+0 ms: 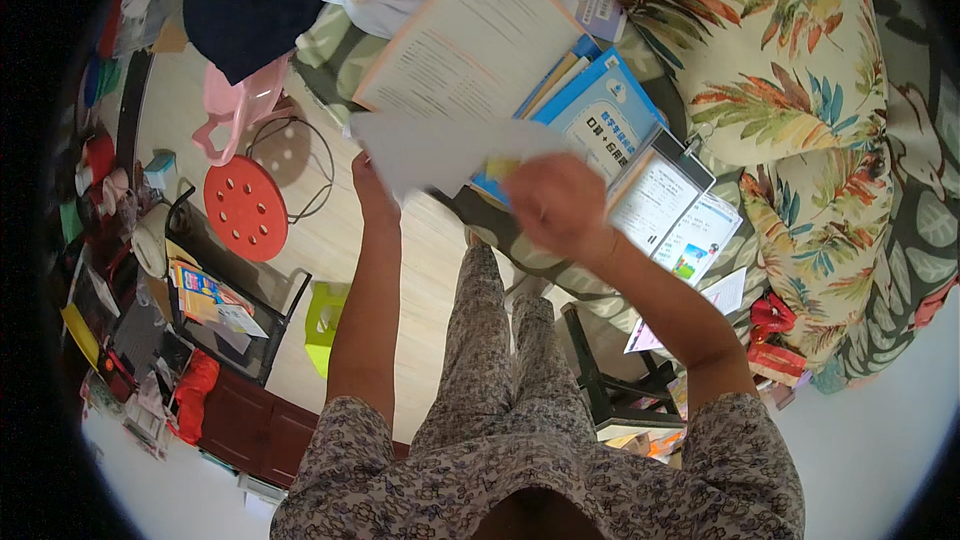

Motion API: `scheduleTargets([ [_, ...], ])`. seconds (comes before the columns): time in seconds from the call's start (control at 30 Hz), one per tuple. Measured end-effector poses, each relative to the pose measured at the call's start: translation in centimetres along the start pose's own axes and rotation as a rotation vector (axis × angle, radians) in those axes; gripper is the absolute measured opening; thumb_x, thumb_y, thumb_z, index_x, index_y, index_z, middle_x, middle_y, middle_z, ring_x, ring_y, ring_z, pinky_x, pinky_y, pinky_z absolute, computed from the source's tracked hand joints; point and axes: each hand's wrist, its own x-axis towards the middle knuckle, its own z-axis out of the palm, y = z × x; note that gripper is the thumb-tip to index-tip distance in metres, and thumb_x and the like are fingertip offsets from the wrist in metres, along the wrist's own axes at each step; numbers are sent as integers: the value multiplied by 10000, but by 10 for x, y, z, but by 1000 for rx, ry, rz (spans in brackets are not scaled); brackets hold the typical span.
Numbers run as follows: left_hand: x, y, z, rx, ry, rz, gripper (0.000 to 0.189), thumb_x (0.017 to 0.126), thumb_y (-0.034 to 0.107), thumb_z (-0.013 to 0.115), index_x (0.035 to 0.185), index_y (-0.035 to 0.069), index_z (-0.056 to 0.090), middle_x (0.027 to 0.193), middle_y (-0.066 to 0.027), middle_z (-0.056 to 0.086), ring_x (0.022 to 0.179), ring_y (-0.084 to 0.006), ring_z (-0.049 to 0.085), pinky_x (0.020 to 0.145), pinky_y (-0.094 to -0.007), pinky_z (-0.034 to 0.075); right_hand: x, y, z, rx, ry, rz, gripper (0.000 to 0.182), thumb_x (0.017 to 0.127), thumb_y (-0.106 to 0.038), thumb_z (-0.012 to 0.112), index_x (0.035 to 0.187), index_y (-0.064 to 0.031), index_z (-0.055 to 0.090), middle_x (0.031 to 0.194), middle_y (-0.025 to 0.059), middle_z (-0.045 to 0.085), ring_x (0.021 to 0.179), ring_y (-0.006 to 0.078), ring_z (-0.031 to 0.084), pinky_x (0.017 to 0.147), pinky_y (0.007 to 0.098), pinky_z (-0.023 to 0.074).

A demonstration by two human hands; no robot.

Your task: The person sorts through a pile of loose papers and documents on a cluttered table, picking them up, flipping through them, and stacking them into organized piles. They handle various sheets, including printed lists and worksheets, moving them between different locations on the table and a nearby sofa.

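Observation:
A white paper sheet (pixel 450 154), blurred by motion, is gripped at its left edge by my left hand (pixel 373 195). My right hand (pixel 559 202) is also blurred, with its fingers curled near the sheet's right end. Whether it holds the paper cannot be made out. A small yellow patch (pixel 501 167) shows beside those fingers. Behind the hands lie an open booklet page with printed lines (pixel 472 37) and a blue workbook (pixel 600 112). A clipboard with printed paper (pixel 660 191) rests right of the right hand, over a colourful printed sheet (pixel 701 236).
The books lie on a bed with a leaf-patterned cover (pixel 630 52). Left on the floor stand a red round stool (pixel 245 208), a pink plastic chair (pixel 240 109) and a lime-green stool (pixel 322 322). A dark wooden stool (pixel 589 360) is by my legs.

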Motion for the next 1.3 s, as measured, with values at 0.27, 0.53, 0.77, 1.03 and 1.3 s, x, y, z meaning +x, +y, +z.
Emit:
scheduleTargets([
  [0.27, -27, 13, 21, 285, 112, 184, 364, 769, 75, 624, 1085, 25, 450, 884, -34, 513, 763, -103, 480, 670, -232, 413, 0, 137, -34, 93, 294, 908, 431, 764, -151, 642, 1156, -39, 501, 1050, 160, 528, 871, 257, 577, 729, 353, 477],
  [0.53, -71, -35, 97, 971, -645, 919, 350, 764, 98, 577, 1109, 60, 529, 1087, -129, 539, 970, -336, 492, 860, -425, 390, -92, 79, 35, -481, -219, 517, 584, 701, -247, 683, 1236, -168, 462, 1352, 144, 322, 1206, 361, 343, 940, 516, 321],
  [0.77, 6, -16, 94, 1326, -572, 1050, 421, 764, 124, 565, 1176, 69, 492, 1160, -146, 496, 1012, -364, 466, 863, -430, 397, -115, 78, 42, -648, -309, 561, 664, 693, -303, 683, 1289, -244, 397, 1400, 106, 256, 1253, 354, 272, 932, 526, 305],
  [1.03, -16, -46, 118, 1113, -517, 711, 457, 731, 160, 621, 1160, 54, 504, 1060, -161, 539, 981, -345, 488, 858, -407, 393, -171, 57, 51, -386, -58, 803, 638, 735, -242, 647, 1292, -93, 374, 1392, 204, 215, 1248, 418, 240, 976, 513, 268],
  [1.3, -61, -58, 141, 1096, -401, 923, 314, 693, 88, 600, 1006, 56, 597, 913, -148, 559, 893, -338, 516, 789, -416, 411, -181, 61, 80, -351, 204, 1007, 620, 760, -233, 635, 1286, -49, 363, 1381, 252, 192, 1248, 440, 215, 994, 539, 228],
])
